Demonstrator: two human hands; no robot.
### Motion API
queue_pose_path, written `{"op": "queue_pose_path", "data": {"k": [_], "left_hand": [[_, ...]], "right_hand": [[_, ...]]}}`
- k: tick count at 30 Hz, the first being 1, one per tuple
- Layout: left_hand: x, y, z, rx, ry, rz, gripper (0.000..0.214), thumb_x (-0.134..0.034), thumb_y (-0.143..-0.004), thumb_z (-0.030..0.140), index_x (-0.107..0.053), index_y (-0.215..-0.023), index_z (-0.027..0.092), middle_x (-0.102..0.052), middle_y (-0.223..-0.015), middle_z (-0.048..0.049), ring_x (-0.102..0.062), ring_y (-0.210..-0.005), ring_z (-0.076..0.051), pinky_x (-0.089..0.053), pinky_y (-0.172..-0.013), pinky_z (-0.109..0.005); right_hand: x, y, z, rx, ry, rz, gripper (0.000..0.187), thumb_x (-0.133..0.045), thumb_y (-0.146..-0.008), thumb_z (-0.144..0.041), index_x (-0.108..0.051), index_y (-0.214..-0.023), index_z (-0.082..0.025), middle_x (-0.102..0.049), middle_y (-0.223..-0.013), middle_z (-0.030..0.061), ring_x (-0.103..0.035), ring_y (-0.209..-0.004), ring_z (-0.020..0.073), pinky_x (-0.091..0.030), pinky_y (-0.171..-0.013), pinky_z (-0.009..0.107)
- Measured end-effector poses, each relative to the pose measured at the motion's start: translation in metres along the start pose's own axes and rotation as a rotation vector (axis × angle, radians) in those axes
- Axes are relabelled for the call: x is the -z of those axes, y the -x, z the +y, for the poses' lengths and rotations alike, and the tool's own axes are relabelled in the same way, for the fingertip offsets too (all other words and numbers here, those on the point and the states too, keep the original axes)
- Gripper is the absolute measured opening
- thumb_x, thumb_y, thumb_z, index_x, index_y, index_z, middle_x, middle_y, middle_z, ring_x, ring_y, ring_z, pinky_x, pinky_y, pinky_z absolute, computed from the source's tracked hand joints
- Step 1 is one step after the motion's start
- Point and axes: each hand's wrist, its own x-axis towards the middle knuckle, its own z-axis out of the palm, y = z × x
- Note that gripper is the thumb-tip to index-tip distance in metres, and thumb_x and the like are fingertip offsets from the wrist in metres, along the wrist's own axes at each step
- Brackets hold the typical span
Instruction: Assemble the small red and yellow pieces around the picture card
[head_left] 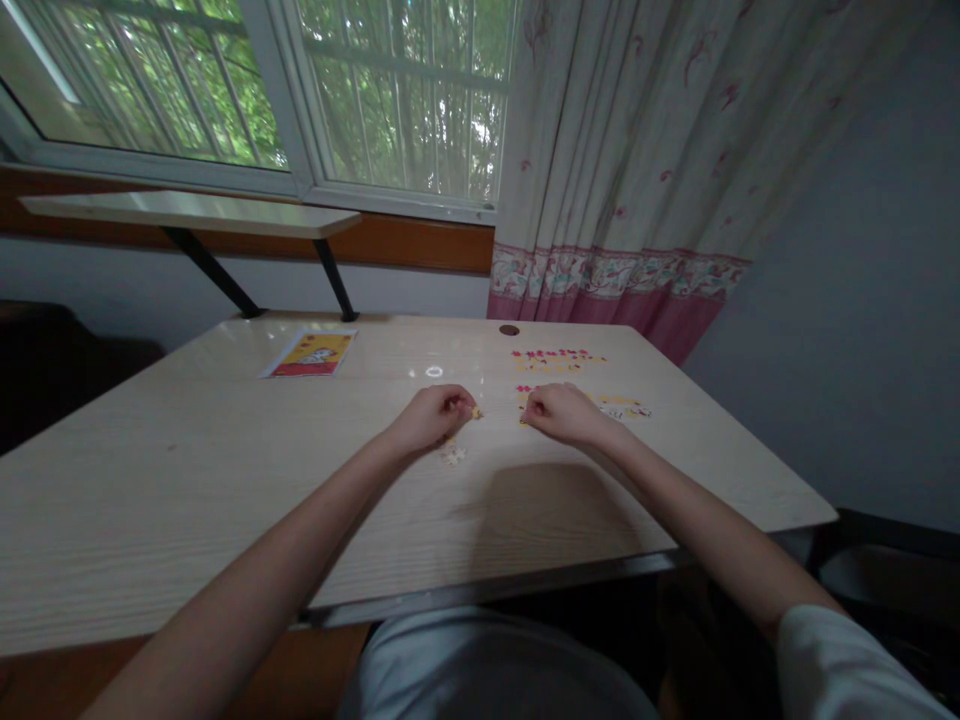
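My left hand (pixel 433 415) is closed in a pinch on a small yellow jigsaw puzzle piece (pixel 477 412), which sticks out at the fingertips just above the table. Beside and below that hand lies a small cluster of loose pale puzzle pieces (pixel 454 456), partly covered by it. My right hand (pixel 566 412) is closed too, its fingertips down at the left end of the nearer rows, with a bit of a yellow piece (pixel 523 421) showing under them. Red, yellow and white pieces lie in rows; a red row (pixel 551 353) is farthest back. My right hand hides part of the nearer rows.
A picture sheet (pixel 315 354) in yellow and red with a white animal lies at the back left of the pale wooden table (pixel 225 500). A raised shelf (pixel 195 215) stands behind it. A round cable hole (pixel 509 330) is near the back edge, below the curtain (pixel 600 180).
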Motion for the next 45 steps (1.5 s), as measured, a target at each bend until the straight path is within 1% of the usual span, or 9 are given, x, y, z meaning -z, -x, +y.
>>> {"op": "queue_pose_path", "data": {"k": [8, 15, 22, 25, 29, 34, 38, 42, 45], "left_hand": [[-0.007, -0.001, 0.011, 0.026, 0.345, 0.024, 0.029, -0.067, -0.068, 0.040, -0.062, -0.080, 0.014, -0.059, -0.069, -0.0015, -0.045, -0.054, -0.009, -0.033, -0.049, -0.022], [-0.006, -0.003, 0.013, 0.023, 0.388, 0.021, 0.026, -0.069, -0.066, 0.036, -0.061, -0.077, 0.014, -0.059, -0.067, -0.0015, -0.046, -0.058, -0.010, -0.035, -0.054, -0.024], [-0.008, 0.001, 0.019, 0.052, 0.408, -0.059, 0.027, -0.069, -0.068, 0.036, -0.061, -0.079, 0.013, -0.057, -0.065, -0.0002, -0.044, -0.054, -0.008, -0.031, -0.049, -0.022], [-0.008, 0.004, 0.021, 0.064, 0.397, -0.067, 0.028, -0.068, -0.069, 0.036, -0.061, -0.085, 0.014, -0.054, -0.063, 0.0014, -0.040, -0.050, -0.007, -0.028, -0.046, -0.021], [0.001, 0.006, 0.012, 0.113, 0.307, -0.060, 0.027, -0.061, -0.075, 0.035, -0.061, -0.093, 0.014, -0.049, -0.057, 0.0041, -0.035, -0.044, -0.006, -0.026, -0.043, -0.020], [0.026, 0.005, -0.003, -0.011, -0.066, -0.110, 0.024, -0.057, -0.076, 0.035, -0.064, -0.084, 0.014, -0.057, -0.064, -0.0003, -0.047, -0.054, -0.011, -0.033, -0.050, -0.022], [0.038, 0.003, -0.007, -0.044, -0.279, -0.162, 0.027, -0.053, -0.077, 0.037, -0.067, -0.084, 0.015, -0.060, -0.065, -0.0018, -0.050, -0.058, -0.013, -0.035, -0.054, -0.023], [0.042, 0.003, -0.009, -0.029, -0.333, -0.181, 0.029, -0.052, -0.077, 0.038, -0.067, -0.084, 0.015, -0.060, -0.064, -0.0015, -0.050, -0.058, -0.013, -0.035, -0.056, -0.023], [0.045, 0.004, -0.011, -0.028, -0.330, -0.201, 0.028, -0.051, -0.077, 0.038, -0.066, -0.083, 0.015, -0.060, -0.066, -0.0019, -0.050, -0.059, -0.013, -0.035, -0.056, -0.023]], "right_hand": [[-0.007, -0.004, -0.029, 0.171, -0.369, 0.179, 0.017, -0.057, -0.086, -0.027, -0.069, -0.090, -0.017, -0.067, -0.084, 0.0034, -0.057, -0.076, 0.0118, -0.037, -0.070, 0.022], [-0.011, -0.005, -0.029, 0.241, -0.169, 0.338, 0.021, -0.055, -0.089, -0.035, -0.068, -0.091, -0.018, -0.068, -0.085, 0.0050, -0.057, -0.080, 0.0149, -0.032, -0.075, 0.028], [-0.007, 0.002, -0.022, 0.377, -0.038, 0.315, 0.030, -0.043, -0.096, -0.034, -0.068, -0.093, -0.018, -0.068, -0.085, 0.0062, -0.057, -0.082, 0.0159, -0.028, -0.073, 0.030], [-0.007, 0.006, -0.014, 0.353, -0.018, 0.348, 0.032, -0.042, -0.096, -0.035, -0.068, -0.094, -0.018, -0.069, -0.087, 0.0070, -0.057, -0.082, 0.0160, -0.029, -0.074, 0.030], [-0.008, 0.011, 0.006, 0.216, -0.090, 0.477, 0.030, -0.045, -0.095, -0.035, -0.069, -0.091, -0.018, -0.069, -0.089, 0.0078, -0.059, -0.085, 0.0166, -0.033, -0.079, 0.030], [-0.007, 0.016, 0.021, 0.155, -0.161, 0.560, 0.026, -0.049, -0.092, -0.035, -0.070, -0.089, -0.019, -0.069, -0.087, 0.0078, -0.059, -0.084, 0.0176, -0.039, -0.081, 0.032], [-0.005, 0.017, 0.021, 0.130, -0.157, 0.544, 0.026, -0.050, -0.092, -0.035, -0.070, -0.089, -0.020, -0.068, -0.087, 0.0078, -0.058, -0.084, 0.0181, -0.040, -0.082, 0.033], [0.001, 0.019, 0.021, 0.127, -0.177, 0.530, 0.027, -0.050, -0.092, -0.037, -0.070, -0.088, -0.020, -0.068, -0.087, 0.0081, -0.058, -0.084, 0.0178, -0.040, -0.083, 0.033], [0.008, 0.021, 0.026, 0.155, -0.224, 0.422, 0.025, -0.052, -0.090, -0.036, -0.070, -0.086, -0.019, -0.067, -0.083, 0.0066, -0.057, -0.078, 0.0155, -0.041, -0.078, 0.029]]}}
